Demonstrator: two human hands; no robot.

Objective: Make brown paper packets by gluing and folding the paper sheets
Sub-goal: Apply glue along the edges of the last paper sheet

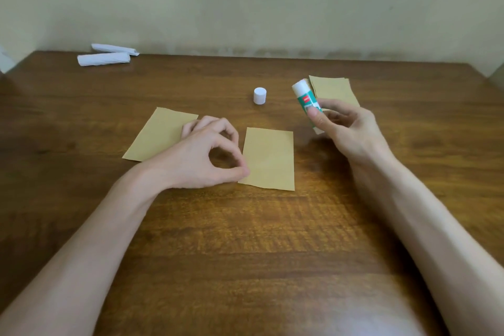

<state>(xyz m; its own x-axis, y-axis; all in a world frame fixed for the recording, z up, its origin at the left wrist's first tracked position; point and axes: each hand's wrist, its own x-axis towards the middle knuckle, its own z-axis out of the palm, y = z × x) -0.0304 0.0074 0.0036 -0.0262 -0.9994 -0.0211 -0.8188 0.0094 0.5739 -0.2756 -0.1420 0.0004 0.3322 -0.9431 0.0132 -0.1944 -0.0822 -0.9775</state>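
A brown paper sheet (270,158) lies flat at the middle of the wooden table (245,240). My left hand (207,155) pinches this sheet's lower left corner between thumb and forefinger. Partly under that hand, to the left, lies a second brown sheet (155,136). My right hand (343,125) grips a white and green glue stick (305,98), uncapped, tilted with its tip up and to the left. Its white cap (259,95) stands upright on the table beyond the middle sheet. A small stack of brown sheets (334,90) lies behind my right hand.
Two rolled white paper bundles (105,59) lie at the far left corner of the table, near the wall. The table's far edge runs against a pale wall.
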